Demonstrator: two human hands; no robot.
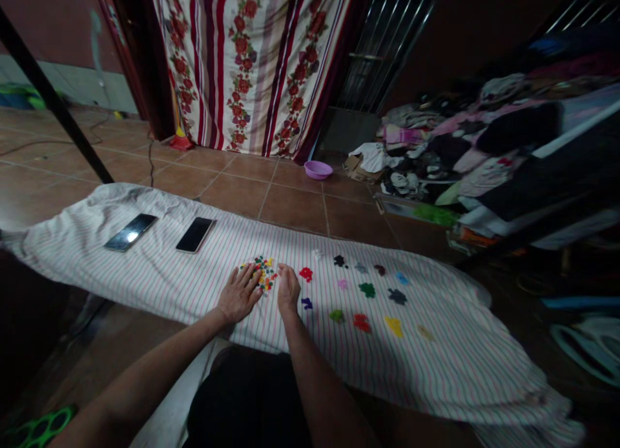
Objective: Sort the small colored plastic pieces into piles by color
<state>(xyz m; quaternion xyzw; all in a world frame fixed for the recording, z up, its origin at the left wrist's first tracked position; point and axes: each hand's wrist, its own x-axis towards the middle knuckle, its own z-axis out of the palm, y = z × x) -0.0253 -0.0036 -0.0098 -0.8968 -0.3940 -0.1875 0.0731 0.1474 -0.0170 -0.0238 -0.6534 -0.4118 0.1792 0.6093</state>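
Note:
A mixed pile of small red, yellow, green and white pieces (pixel 266 275) lies on the striped cloth (pixel 232 225). Flat on the pile's left edge rests my left hand (pixel 239 294), fingers spread. Just right of the pile, my right hand (pixel 289 288) stands on its side with the fingers curled in; what they hold, if anything, is hidden. Beyond it are small single-colour heaps, among them a red one (pixel 306 274), a dark blue one (pixel 307 303), a black one (pixel 340 261), a dark green one (pixel 367 290) and a yellow one (pixel 394 326).
Two phones, one (pixel 132 232) at the far left and another (pixel 196 234) nearer the pile, lie on the cloth. On the tiled floor behind stands a purple basin (pixel 318 170). Clothes (pixel 455 138) are heaped at the right, and a flowered curtain (pixel 252 67) hangs behind.

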